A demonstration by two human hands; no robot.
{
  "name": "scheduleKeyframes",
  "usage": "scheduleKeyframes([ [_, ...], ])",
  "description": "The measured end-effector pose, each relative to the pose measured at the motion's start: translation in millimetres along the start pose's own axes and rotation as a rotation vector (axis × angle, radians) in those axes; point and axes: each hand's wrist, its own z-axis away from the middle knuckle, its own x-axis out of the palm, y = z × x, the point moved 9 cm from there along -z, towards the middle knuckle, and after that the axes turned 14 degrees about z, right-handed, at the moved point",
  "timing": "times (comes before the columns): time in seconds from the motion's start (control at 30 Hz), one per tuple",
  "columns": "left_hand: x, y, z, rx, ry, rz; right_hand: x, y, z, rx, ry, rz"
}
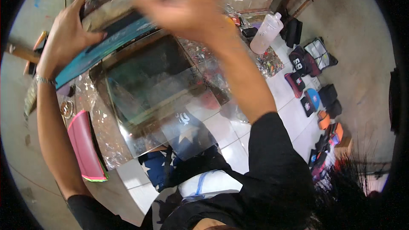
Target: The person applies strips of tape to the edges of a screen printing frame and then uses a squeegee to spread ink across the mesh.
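Observation:
A raised printing frame with a worn teal side [91, 57] slants across the far part of the table. My left hand [66, 34] is closed round its left end, thumb along the near side and fingers over the top. Over the frame's far middle, my right hand [183, 10] is smeared by motion, so its fingers and anything in them cannot be made out. Below the frame lies a dark, glassy flat plate [145, 70]. A clear sheet with a small white print [183, 119] overlaps the plate's near edge and juts out above my lap.
A stack of pink sheets [87, 147] lies at the table's left, near a roll of clear tape [67, 108]. A whitish plastic bottle [266, 34] stands at the far right on a paint-spattered surface. Several piles of dark, blue and orange pieces [324, 119] line the tiled floor at right.

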Motion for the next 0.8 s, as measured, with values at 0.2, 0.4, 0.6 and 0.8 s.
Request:
scheduleKeyframes([
  [0.2,-7.3,-11.2,-27.7,-0.120,-0.028,0.040,-63.4,175.3,220.2,0.809,-0.637,0.365],
  [0.4,-12.4,-26.9,-43.6,-0.103,-0.020,0.014,18.2,253.3,329.0,0.567,-0.889,0.492],
  [0.6,-11.3,-27.5,-45.4,-0.238,-0.007,0.067,73.4,300.5,374.1,0.694,-1.339,0.524],
  [0.8,-19.2,-41.0,-41.8,-0.210,0.034,0.135,73.4,315.1,328.9,0.709,-1.151,0.495],
])
